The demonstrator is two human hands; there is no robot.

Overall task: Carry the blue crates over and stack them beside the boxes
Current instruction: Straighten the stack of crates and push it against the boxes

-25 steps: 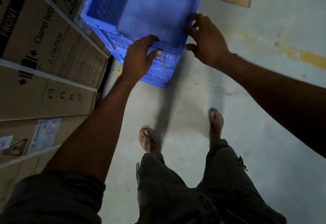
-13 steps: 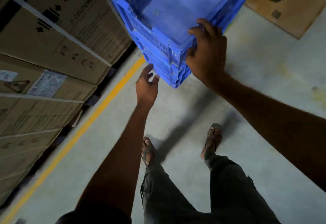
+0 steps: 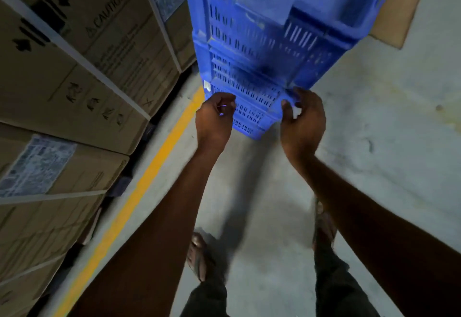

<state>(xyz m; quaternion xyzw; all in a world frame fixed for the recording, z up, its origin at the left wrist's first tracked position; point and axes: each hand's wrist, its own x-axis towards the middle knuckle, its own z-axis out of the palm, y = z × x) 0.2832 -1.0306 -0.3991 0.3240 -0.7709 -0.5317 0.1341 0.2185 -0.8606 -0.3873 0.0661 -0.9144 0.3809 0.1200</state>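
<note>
Where slotted crates (image 3: 262,49) stack, left hand (image 3: 214,120), right hand (image 3: 303,123), strapped cardboard boxes (image 3: 82,72).

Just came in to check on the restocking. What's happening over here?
A person stands at a stack of blue crates on the concrete floor, next to the strapped cardboard boxes. Both hands are low on the stack's near side: the right hand curls its fingers round a crate corner, the left hand is at the opposite corner, its hold too blurred to tell.

One wide-angle camera on the person's head looks steeply down and forward, close above the blue crates (image 3: 262,49) ahead.
</note>
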